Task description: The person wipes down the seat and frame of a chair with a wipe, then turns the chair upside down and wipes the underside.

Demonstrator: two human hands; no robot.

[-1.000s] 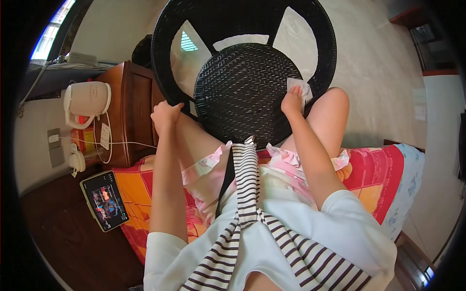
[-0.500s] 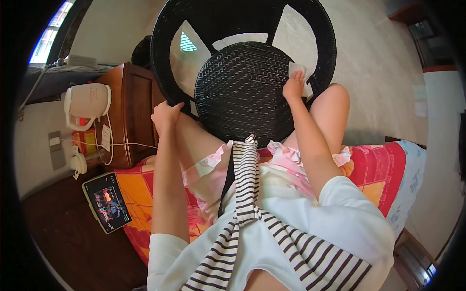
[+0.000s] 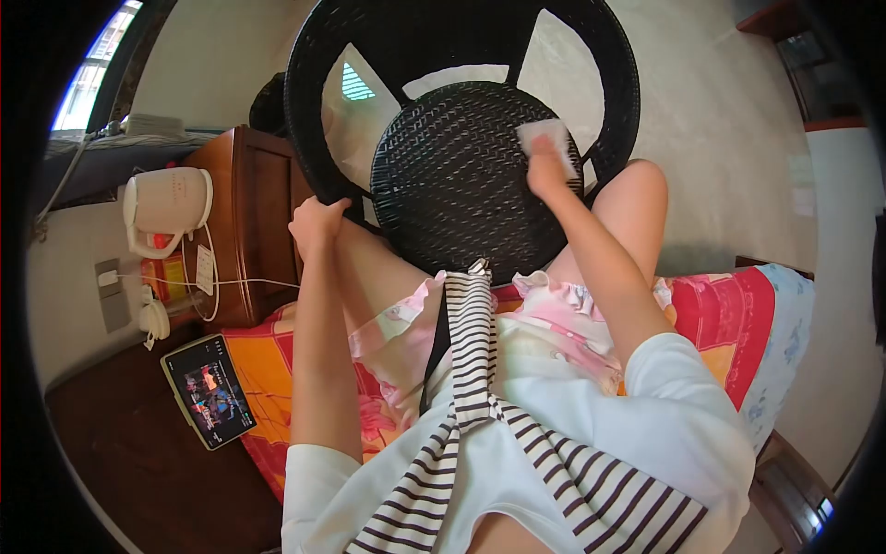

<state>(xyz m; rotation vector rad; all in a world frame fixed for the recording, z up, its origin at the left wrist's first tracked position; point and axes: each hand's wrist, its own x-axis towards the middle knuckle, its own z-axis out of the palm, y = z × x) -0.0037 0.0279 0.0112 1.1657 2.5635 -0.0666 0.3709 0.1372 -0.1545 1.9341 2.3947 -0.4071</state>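
Observation:
A black woven round chair [image 3: 461, 175] stands between my knees, its ring-shaped rim around a round woven seat. My left hand [image 3: 318, 222] is closed on the rim at its lower left, beside my knee. On the right part of the seat, my right hand [image 3: 548, 171] presses a white cloth or tissue [image 3: 543, 137] against the weave. The fingers of this hand are slightly blurred and partly merge with the white piece.
At the left, a wooden cabinet [image 3: 263, 222] stands beside a white kettle [image 3: 168, 208] with a cord. A tablet [image 3: 209, 391] with a lit screen lies at the edge of the red and orange bedding [image 3: 720, 319]. Pale floor [image 3: 701, 120] extends beyond the chair.
My right hand has moved with the white piece from the seat's right edge, slightly inward to the left. My left hand has stayed on the rim.

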